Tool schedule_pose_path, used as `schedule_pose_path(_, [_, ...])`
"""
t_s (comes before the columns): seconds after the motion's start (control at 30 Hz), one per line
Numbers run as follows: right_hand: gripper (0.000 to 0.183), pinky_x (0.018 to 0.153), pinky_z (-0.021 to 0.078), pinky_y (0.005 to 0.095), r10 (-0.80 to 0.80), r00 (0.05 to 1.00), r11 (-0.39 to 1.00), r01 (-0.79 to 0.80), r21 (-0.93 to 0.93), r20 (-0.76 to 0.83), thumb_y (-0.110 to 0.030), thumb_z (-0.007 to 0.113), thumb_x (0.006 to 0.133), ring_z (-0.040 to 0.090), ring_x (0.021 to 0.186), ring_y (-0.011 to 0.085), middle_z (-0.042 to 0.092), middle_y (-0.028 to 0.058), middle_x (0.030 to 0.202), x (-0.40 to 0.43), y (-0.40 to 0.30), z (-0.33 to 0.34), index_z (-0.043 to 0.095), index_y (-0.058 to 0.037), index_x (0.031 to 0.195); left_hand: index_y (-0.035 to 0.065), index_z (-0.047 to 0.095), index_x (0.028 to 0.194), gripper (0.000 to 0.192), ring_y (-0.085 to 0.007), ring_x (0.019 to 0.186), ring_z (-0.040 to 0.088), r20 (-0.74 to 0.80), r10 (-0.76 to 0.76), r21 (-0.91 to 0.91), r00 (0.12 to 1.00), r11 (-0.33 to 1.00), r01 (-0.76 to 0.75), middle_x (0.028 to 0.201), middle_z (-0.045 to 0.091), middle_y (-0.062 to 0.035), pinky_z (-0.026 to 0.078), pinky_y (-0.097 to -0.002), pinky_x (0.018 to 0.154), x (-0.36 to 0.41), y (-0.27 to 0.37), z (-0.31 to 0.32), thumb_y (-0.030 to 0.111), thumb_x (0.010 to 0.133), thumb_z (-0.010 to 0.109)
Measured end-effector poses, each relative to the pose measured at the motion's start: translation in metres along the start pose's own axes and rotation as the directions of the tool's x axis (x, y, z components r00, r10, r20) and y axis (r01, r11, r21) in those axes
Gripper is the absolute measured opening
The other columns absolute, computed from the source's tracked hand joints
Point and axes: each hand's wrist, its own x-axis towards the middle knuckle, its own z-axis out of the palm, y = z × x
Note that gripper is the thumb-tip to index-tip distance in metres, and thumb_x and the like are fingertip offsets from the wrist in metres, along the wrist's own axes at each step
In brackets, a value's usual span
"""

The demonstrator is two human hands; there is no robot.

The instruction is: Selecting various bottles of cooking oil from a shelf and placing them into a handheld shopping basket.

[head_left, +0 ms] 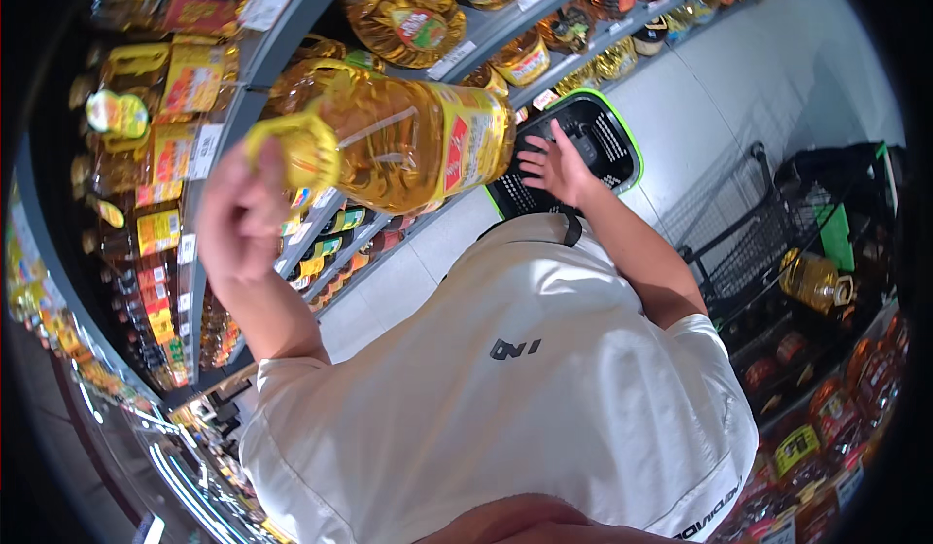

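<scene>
My left hand (244, 201), a little blurred, is closed around the yellow neck handle of a large clear plastic bottle of golden cooking oil (393, 143). The bottle lies sideways in the air in front of the shelves, its labelled base pointing towards my right hand (550, 165). That hand is empty, palm up with the fingers spread, just beyond the base of the bottle; a small gap seems to part them. Beneath my right hand is a black shopping basket (634, 136) with a bright green rim, partly hidden by the hand and the bottle.
Shelves of oil bottles (175, 81) with price tags run along the left and top. At the right is a dark wire shopping cart (751, 230) beside another oil bottle (809, 280). More bottles (831, 413) stand on a display at lower right. Grey tiled floor (714, 92) shows between them.
</scene>
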Motion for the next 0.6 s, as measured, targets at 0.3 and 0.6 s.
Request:
schedule_pose_path(0.3, [0.076, 0.107, 0.0193, 0.0545, -0.055, 0.84, 0.91, -0.18, 0.374, 0.54, -0.067, 0.025, 0.084, 0.035, 0.125, 0.0374, 0.037, 0.0155, 0.137, -0.106, -0.001, 0.2, 0.032, -0.0123, 0.137, -0.0072, 0.057, 0.106, 0.039, 0.0024, 0.057, 0.037, -0.106, 0.644, 0.769, 0.758, 0.536, -0.348, 0.081, 0.056, 0.0007, 0.03, -0.0141, 0.05, 0.026, 0.053, 0.036, 0.023, 0.083, 0.062])
schedule_pose_path(0.6, [0.086, 0.108, 0.0174, 0.0552, -0.032, 0.841, 0.88, -0.232, 0.413, 0.54, -0.071, 0.027, 0.081, 0.033, 0.124, 0.041, 0.036, 0.021, 0.136, -0.14, 0.032, 0.218, 0.026, -0.0083, 0.139, 0.0015, 0.052, 0.067, 0.029, -0.0064, 0.061, 0.044, -0.028, 0.669, 0.884, 0.743, 0.363, -0.294, 0.066, 0.05, 0.0002, 0.038, -0.023, 0.053, 0.021, 0.058, 0.044, 0.02, 0.068, 0.075])
